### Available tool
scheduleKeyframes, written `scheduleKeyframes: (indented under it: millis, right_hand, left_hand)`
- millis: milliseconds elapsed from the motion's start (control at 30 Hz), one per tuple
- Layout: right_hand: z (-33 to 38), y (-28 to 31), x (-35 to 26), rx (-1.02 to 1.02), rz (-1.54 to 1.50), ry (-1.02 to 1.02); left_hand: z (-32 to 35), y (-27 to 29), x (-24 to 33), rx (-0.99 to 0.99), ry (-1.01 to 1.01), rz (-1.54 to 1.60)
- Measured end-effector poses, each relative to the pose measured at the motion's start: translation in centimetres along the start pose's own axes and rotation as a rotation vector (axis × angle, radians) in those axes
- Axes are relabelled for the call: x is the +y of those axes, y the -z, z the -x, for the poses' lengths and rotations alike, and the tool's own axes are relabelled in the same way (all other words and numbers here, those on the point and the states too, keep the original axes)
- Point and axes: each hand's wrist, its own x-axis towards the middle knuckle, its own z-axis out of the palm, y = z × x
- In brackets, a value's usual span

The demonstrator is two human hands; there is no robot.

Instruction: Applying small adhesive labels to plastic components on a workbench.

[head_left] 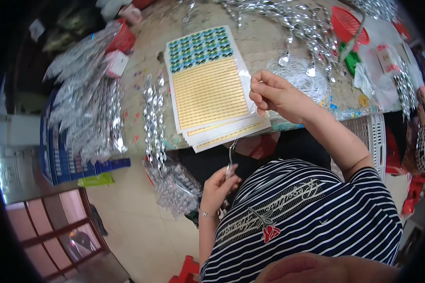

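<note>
My right hand (275,95) is raised over the table edge, fingers pinched on a thin clear thread beside a stack of sticker sheets (208,87). The sheets carry yellow rows, with blue and green dots along the top. Lower down, near my lap, my left hand (217,185) pinches a small silver teardrop piece (231,162); the thread seems to run up from it towards the sheets. I wear a dark striped shirt.
A strand of silver beads (154,118) lies left of the sheets, above a clear bag of silver pieces (174,187). Bags of silver strands (87,94) sit on a blue box (63,162). A white wire coil (303,75), a red basket (347,23) and a white crate (370,134) are on the right.
</note>
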Motion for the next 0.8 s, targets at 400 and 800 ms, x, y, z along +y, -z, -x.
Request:
scheduleKeyframes:
  millis: [400,800]
  right_hand:
    - [-6.2,18.6,-3.2,0.555,1.312,0.392]
    - [-8.0,21.3,-4.8,0.863,1.837,0.13]
  left_hand:
    - [-4.1,9.4,4.0,0.625,-0.488,-0.612]
    - [-13.1,15.6,8.2,0.897,-0.609,-1.358]
